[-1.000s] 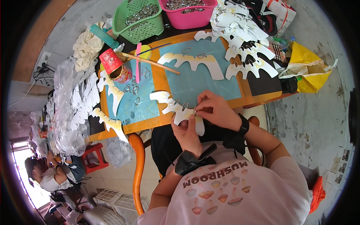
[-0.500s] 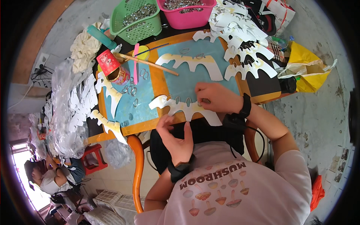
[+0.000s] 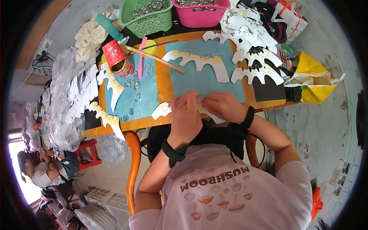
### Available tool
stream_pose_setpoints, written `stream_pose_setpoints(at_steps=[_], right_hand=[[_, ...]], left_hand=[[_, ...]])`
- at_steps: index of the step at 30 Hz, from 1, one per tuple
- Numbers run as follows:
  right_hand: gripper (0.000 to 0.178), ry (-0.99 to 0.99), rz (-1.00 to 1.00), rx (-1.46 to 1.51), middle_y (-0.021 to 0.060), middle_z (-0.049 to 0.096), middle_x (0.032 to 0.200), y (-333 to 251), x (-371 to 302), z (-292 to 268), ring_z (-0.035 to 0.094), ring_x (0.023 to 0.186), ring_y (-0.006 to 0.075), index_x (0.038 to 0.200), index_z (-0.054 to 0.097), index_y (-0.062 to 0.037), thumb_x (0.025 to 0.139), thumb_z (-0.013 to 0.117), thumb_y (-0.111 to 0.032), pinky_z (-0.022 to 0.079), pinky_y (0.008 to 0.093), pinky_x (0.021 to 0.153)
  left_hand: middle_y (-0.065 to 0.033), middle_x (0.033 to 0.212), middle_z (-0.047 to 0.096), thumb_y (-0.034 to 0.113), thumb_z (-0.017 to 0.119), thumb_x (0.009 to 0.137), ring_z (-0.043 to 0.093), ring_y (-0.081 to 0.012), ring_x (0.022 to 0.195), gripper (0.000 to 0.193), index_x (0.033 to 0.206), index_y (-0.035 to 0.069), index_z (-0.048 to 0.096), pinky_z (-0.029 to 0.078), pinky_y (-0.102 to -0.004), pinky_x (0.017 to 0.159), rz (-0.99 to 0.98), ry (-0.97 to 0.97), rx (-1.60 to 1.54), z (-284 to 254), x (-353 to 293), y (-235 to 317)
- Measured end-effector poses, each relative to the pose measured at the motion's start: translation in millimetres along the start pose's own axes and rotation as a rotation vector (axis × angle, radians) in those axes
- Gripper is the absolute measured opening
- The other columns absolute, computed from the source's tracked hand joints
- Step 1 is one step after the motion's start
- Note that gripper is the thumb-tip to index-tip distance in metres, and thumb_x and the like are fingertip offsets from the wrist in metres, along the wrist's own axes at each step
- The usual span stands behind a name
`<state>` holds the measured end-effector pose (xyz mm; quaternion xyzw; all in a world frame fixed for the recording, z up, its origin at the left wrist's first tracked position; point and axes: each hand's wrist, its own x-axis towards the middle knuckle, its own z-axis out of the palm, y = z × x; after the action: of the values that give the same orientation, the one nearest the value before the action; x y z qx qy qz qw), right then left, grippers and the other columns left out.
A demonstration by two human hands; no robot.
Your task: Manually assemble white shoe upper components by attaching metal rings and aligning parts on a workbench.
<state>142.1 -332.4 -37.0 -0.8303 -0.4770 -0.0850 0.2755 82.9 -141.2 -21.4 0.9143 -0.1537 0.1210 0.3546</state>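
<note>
blue-and-orange worktable [image 3: 180, 84] spreads before us; at its near edge lies our scalloped white piece [image 3: 161, 110], partly hidden. it looks light, bendy and easily creased, perhaps tacky along its yellowed edge, so a plain end suits gripping. our left hand [image 3: 186, 118] covers its middle, fingers nearly straight; our right hand [image 3: 226, 107] bunches its fingertips beside them (what either pinches, we cannot tell). small metal loops [image 3: 137, 97] lie leftward.
</note>
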Motion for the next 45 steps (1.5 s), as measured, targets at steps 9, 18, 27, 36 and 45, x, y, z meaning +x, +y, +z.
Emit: stream_pose_setpoints(at_steps=[9,18,27,36,45], right_hand=[[0.021,-0.007,-0.179,-0.178,0.0025,0.058,0.085,0,-11,0,0.061,0.073,0.0195,0.097,0.063,-0.0038,0.077,0.064,-0.01,0.051,0.0326,0.055],[0.039,-0.142,-0.172,-0.088,0.0051,0.06,0.104,-10,-16,-22,0.061,0.087,0.0221,0.105,0.065,0.0001,0.069,0.076,-0.012,0.053,0.0336,0.069],[0.029,-0.033,0.091,0.247,0.0074,0.059,0.104,4,-15,-15,0.063,0.075,0.03,0.106,0.065,-0.007,0.077,0.067,-0.002,0.052,0.0373,0.059],[0.018,-0.27,-0.114,0.048,0.0042,0.059,0.1,14,19,-22,0.064,0.074,0.025,0.101,0.063,-0.0084,0.083,0.063,-0.004,0.052,0.035,0.059],[0.015,-0.316,-0.348,-0.092,0.0048,0.057,0.095,22,19,-26,0.065,0.08,0.023,0.095,0.061,-0.0048,0.08,0.062,-0.007,0.055,0.0344,0.063]], left_hand=[[-0.0035,0.107,0.071,-0.003,0.056,0.081,0.05,-0.0257,0.132,0.044,0.124,0.003,0.052,0.022,-0.0555,0.111,0.13,-0.049,0.371,10,-13,-5],[-0.0051,0.134,0.06,0.004,0.062,0.079,0.044,-0.028,0.137,0.045,0.124,0.013,0.063,0.019,-0.0572,0.11,0.133,-0.098,0.34,7,-32,-1],[-0.0094,0.139,0.055,0.007,0.061,0.079,0.042,-0.027,0.137,0.04,0.119,0.009,0.066,0.021,-0.0578,0.11,0.132,-0.075,0.358,15,-36,5],[-0.0105,0.138,0.053,0.003,0.064,0.073,0.045,-0.0295,0.133,0.047,0.118,0.012,0.067,0.023,-0.0557,0.108,0.096,-0.056,0.288,15,-38,4],[-0.0071,0.136,0.054,0.001,0.062,0.072,0.046,-0.0291,0.132,0.047,0.116,0.012,0.069,0.023,-0.0556,0.108,0.098,-0.033,0.248,14,-35,5]])
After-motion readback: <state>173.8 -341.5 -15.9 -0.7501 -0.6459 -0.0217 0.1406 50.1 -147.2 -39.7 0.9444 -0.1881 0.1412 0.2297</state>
